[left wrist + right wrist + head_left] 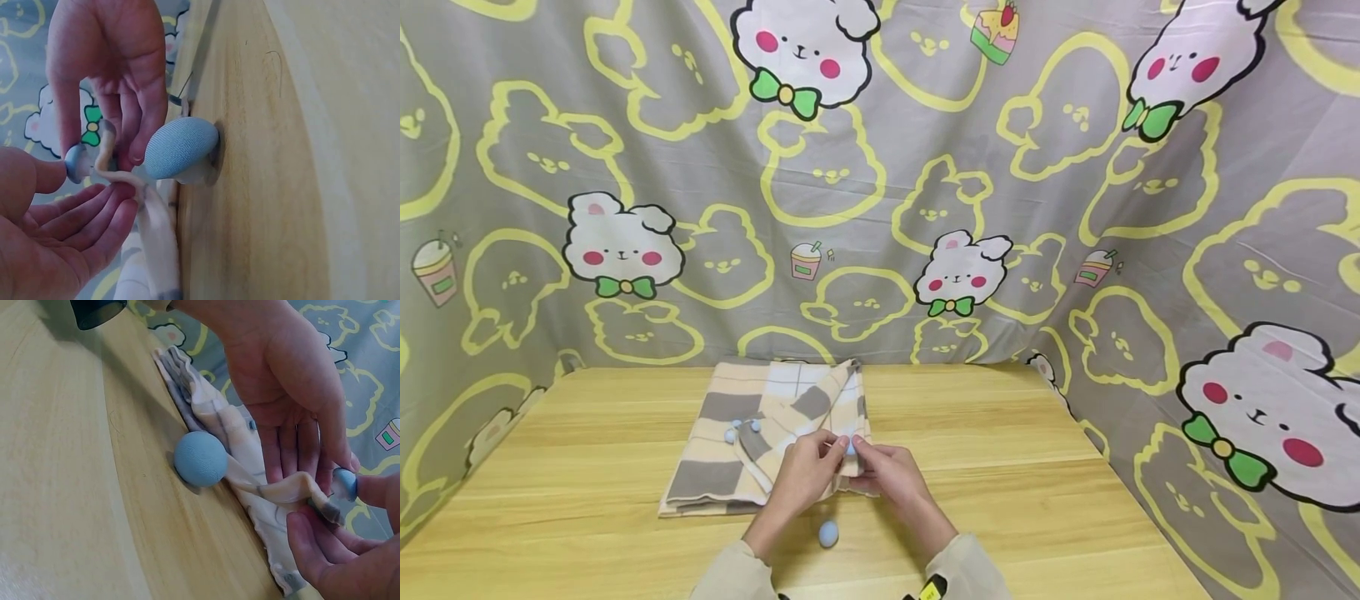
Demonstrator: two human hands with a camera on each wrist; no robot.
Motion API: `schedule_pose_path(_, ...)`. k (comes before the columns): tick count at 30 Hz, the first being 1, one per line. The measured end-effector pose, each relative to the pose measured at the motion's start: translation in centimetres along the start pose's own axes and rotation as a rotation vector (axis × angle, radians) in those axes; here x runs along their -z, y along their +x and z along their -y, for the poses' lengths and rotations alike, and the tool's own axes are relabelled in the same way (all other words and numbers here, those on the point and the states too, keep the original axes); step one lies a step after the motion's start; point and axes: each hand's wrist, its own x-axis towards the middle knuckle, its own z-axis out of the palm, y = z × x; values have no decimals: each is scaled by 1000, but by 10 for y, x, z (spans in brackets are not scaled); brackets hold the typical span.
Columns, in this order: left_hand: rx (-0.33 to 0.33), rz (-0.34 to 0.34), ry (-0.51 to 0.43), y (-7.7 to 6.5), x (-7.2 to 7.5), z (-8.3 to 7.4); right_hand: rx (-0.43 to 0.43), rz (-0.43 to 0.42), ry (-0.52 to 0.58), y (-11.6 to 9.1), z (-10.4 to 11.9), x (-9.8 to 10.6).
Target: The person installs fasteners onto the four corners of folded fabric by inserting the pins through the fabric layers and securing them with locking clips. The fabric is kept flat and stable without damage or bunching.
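Note:
A folded checked blanket (703, 479) in beige, grey and white lies on the table. Both hands meet at its near right corner, around a small blue-capped, mushroom-shaped blanket clip (76, 164). My left hand (808, 471) presses its thumb on the cap, with its fingers under the cloth. From the other side, my right hand (895, 479) pinches the same clip, its thumb at the cap and fingers beneath the cloth (294, 487). A second blue clip (828, 533) stands on the table just in front of the hands, white stem showing below its cap in the left wrist view.
Small blue-capped pieces (742, 430) sit on the blanket's left part, beside a folded-over flap. The wooden table (1000, 467) reaches back to a grey cartoon-print curtain (850, 275) that hangs behind and at both sides. A dark band (928, 590) is at the right sleeve.

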Motion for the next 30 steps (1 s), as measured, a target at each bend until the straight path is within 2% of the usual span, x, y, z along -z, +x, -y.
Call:
schedule_pose_path(17, -13, 10, 4, 1, 1, 2, 3, -31, -16, 0, -2, -2)
schedule_pose_path(26, -59, 133, 23, -3, 7, 1, 1, -57, -2, 1, 0, -2)
schedule_pose_path(30, -69, 146, 69, -4, 8, -1, -6, -62, -28, 0, -1, -2)
